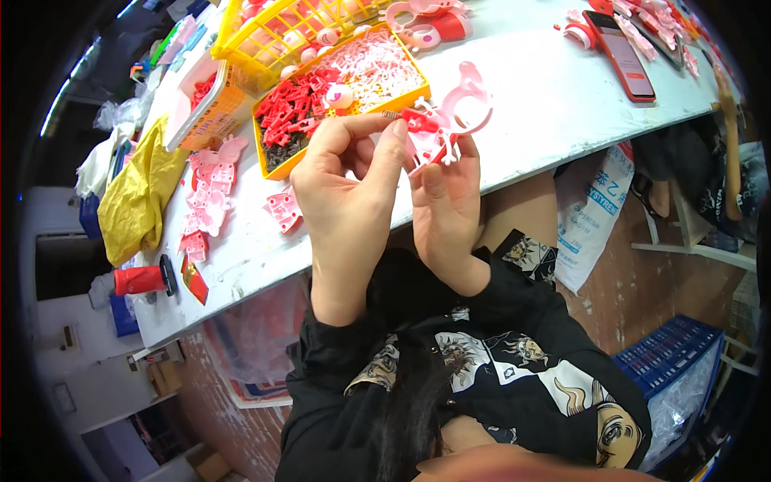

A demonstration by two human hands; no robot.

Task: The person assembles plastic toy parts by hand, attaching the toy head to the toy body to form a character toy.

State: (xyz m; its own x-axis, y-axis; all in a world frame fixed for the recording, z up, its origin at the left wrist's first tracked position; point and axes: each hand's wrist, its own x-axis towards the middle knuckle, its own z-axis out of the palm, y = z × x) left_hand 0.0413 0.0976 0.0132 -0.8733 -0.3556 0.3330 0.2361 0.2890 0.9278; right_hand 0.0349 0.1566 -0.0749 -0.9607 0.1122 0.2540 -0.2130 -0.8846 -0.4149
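Both of my hands are raised over the near edge of a white table (522, 128). My left hand (345, 181) pinches a small metal spring (390, 115) between thumb and fingertip. My right hand (446, 213) holds a pink plastic toy part (474, 90) with a rounded open loop; a red piece (422, 122) and white pegs sit in it. The spring is close beside this part; I cannot tell whether they touch. Just behind my left hand stands a yellow tray (279, 170) of red clips (301, 100), pale pink pieces (381, 68) and small dark parts (281, 151). A white ball (339, 96) rests on top.
A yellow basket (241, 44) of balls stands behind the tray, with a white tub (210, 100) beside it. Pink parts (210, 197) lie to the left, near a red cylinder (140, 279). A phone (622, 60) lies at right. A blue crate (671, 353) is on the floor.
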